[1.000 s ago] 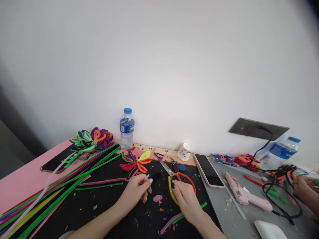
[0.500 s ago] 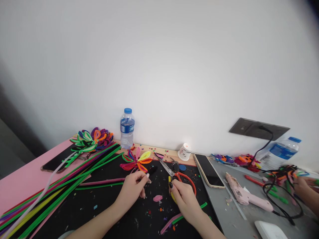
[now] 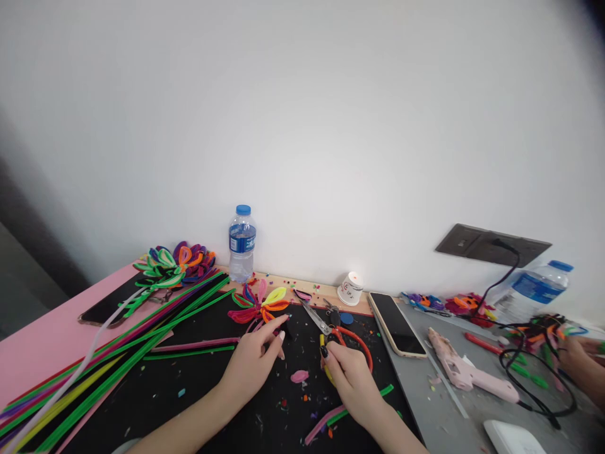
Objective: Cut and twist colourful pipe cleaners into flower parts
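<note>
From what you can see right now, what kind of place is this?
Most likely a craft worktable set against a plain wall. Long pipe cleaners lie in a bundle, finished pipe-cleaner flowers sit on the black mat, and a pink glue gun is plugged in nearby.

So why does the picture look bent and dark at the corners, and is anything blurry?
Head view: the wide lens bows the table edge and darkens the corners; even, soft light on the wall, faint shadows; the phone screen shows a dull sheen; the left hand and right hand are sharp, while the far-right bottle is smeared.
</note>
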The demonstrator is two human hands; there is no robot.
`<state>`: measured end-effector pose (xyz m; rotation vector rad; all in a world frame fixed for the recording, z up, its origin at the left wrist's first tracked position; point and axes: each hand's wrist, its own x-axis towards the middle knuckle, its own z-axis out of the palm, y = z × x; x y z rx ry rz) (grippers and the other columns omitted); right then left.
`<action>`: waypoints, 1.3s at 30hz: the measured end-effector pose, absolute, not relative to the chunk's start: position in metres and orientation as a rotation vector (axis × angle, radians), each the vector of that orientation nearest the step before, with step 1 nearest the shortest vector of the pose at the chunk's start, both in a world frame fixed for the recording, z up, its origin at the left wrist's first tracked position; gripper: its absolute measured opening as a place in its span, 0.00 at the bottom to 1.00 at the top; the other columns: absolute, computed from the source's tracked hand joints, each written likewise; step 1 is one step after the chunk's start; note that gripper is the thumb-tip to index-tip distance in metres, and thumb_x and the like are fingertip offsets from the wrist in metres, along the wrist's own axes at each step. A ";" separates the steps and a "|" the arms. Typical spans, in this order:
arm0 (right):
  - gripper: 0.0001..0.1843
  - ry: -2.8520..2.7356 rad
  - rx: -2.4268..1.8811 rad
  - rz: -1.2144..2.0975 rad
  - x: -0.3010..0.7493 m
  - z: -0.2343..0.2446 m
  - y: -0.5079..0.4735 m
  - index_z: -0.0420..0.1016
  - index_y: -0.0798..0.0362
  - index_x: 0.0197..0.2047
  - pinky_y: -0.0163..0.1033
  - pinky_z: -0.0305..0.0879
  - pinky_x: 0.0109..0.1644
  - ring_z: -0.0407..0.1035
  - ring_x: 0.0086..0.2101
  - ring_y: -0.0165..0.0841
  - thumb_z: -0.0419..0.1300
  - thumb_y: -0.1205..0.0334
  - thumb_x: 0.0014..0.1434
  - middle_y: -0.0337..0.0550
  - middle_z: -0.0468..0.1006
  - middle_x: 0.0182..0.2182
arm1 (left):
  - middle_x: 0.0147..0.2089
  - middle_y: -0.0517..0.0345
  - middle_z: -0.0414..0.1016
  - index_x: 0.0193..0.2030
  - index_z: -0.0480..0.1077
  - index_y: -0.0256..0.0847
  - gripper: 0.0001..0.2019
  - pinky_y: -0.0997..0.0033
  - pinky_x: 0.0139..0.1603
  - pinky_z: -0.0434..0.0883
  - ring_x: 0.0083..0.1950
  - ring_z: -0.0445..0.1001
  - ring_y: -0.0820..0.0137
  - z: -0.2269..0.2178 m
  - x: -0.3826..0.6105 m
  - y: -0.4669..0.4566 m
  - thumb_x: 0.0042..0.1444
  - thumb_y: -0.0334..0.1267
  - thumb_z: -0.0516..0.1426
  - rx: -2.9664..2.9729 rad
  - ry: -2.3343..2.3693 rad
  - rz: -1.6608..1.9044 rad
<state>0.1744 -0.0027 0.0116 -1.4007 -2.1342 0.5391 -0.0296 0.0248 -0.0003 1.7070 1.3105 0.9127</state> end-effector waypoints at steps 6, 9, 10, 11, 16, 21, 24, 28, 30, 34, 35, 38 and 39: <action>0.15 -2.095 -1.370 0.513 0.175 0.011 -0.004 0.52 0.52 0.23 0.32 0.48 0.26 0.56 0.22 0.27 0.42 0.64 0.63 0.34 0.57 0.20 | 0.25 0.63 0.66 0.52 0.64 0.40 0.17 0.78 0.24 0.59 0.22 0.59 0.75 0.006 -0.030 0.019 0.59 0.39 0.46 1.877 1.284 1.014; 0.14 -2.041 -1.363 0.486 0.176 0.011 -0.004 0.55 0.52 0.25 0.32 0.50 0.27 0.57 0.22 0.28 0.42 0.63 0.63 0.34 0.59 0.20 | 0.31 0.59 0.68 0.50 0.64 0.40 0.14 0.77 0.26 0.62 0.22 0.60 0.76 0.015 -0.032 0.012 0.58 0.37 0.47 2.065 1.108 0.967; 0.14 -2.028 -1.361 0.477 0.176 0.011 -0.004 0.56 0.52 0.26 0.32 0.50 0.27 0.58 0.22 0.28 0.42 0.63 0.63 0.35 0.59 0.21 | 0.34 0.58 0.69 0.49 0.64 0.41 0.14 0.77 0.29 0.64 0.24 0.62 0.76 0.018 -0.032 0.010 0.58 0.35 0.47 2.127 1.040 0.932; 0.13 -2.022 -1.360 0.470 0.176 0.011 -0.004 0.58 0.53 0.27 0.32 0.51 0.27 0.58 0.22 0.28 0.42 0.63 0.63 0.35 0.60 0.21 | 0.38 0.56 0.69 0.49 0.64 0.41 0.14 0.76 0.31 0.66 0.25 0.64 0.77 0.020 -0.032 0.008 0.57 0.34 0.47 2.169 0.989 0.904; 0.14 -2.016 -1.360 0.459 0.178 0.011 -0.004 0.60 0.53 0.27 0.32 0.53 0.27 0.59 0.22 0.28 0.42 0.63 0.63 0.35 0.61 0.21 | 0.52 0.51 0.63 0.52 0.61 0.43 0.18 0.78 0.32 0.68 0.24 0.68 0.80 0.025 -0.034 0.004 0.55 0.30 0.47 2.260 0.902 0.781; 0.09 -2.047 -1.342 0.482 0.176 0.013 -0.005 0.64 0.53 0.32 0.32 0.57 0.28 0.60 0.23 0.29 0.45 0.66 0.61 0.36 0.63 0.22 | 0.44 0.53 0.69 0.52 0.62 0.43 0.18 0.74 0.36 0.67 0.34 0.70 0.72 0.026 -0.032 0.003 0.53 0.29 0.48 2.485 0.731 0.700; 0.12 -2.143 -1.283 0.545 0.170 0.015 -0.006 0.65 0.52 0.45 0.33 0.62 0.33 0.64 0.28 0.30 0.48 0.70 0.58 0.38 0.68 0.27 | 0.37 0.54 0.72 0.46 0.66 0.43 0.15 0.72 0.35 0.66 0.35 0.70 0.67 0.025 -0.028 -0.001 0.52 0.30 0.49 2.614 0.653 0.624; 0.23 -2.306 -1.178 0.545 0.160 0.020 -0.011 0.62 0.48 0.53 0.37 0.63 0.46 0.65 0.42 0.33 0.48 0.74 0.56 0.44 0.70 0.43 | 0.33 0.56 0.74 0.40 0.69 0.43 0.12 0.70 0.32 0.64 0.32 0.69 0.66 0.023 -0.023 -0.006 0.49 0.30 0.51 2.668 0.576 0.531; 0.24 -2.404 -1.152 0.492 0.156 0.021 -0.014 0.61 0.47 0.56 0.40 0.60 0.51 0.62 0.47 0.35 0.48 0.73 0.57 0.44 0.67 0.50 | 0.33 0.57 0.74 0.38 0.69 0.43 0.12 0.71 0.32 0.64 0.32 0.70 0.67 0.022 -0.021 -0.009 0.47 0.29 0.52 2.654 0.538 0.528; 0.22 -2.538 -1.156 0.437 0.152 0.020 -0.014 0.62 0.45 0.56 0.46 0.56 0.54 0.58 0.51 0.40 0.50 0.68 0.59 0.41 0.67 0.53 | 0.31 0.56 0.75 0.36 0.70 0.42 0.11 0.71 0.30 0.64 0.32 0.70 0.67 0.022 -0.019 -0.011 0.46 0.27 0.52 2.646 0.498 0.523; 0.21 -2.537 -1.161 0.435 0.152 0.019 -0.014 0.63 0.46 0.55 0.46 0.56 0.54 0.58 0.51 0.40 0.50 0.67 0.59 0.41 0.68 0.53 | 0.31 0.56 0.74 0.36 0.70 0.42 0.11 0.71 0.30 0.63 0.31 0.69 0.67 0.022 -0.020 -0.012 0.46 0.28 0.52 2.653 0.497 0.524; 0.18 -2.471 -1.160 0.423 0.154 0.013 -0.011 0.68 0.47 0.51 0.46 0.57 0.54 0.61 0.49 0.38 0.49 0.71 0.59 0.41 0.71 0.50 | 0.28 0.55 0.73 0.36 0.70 0.41 0.10 0.70 0.28 0.63 0.29 0.68 0.67 0.024 -0.022 -0.013 0.48 0.29 0.50 2.655 0.491 0.577; 0.18 -2.436 -1.150 0.420 0.155 0.011 -0.010 0.69 0.48 0.49 0.46 0.58 0.54 0.62 0.48 0.37 0.49 0.72 0.59 0.42 0.72 0.48 | 0.28 0.54 0.73 0.36 0.70 0.41 0.11 0.69 0.29 0.63 0.29 0.68 0.67 0.024 -0.024 -0.013 0.48 0.29 0.50 2.636 0.497 0.629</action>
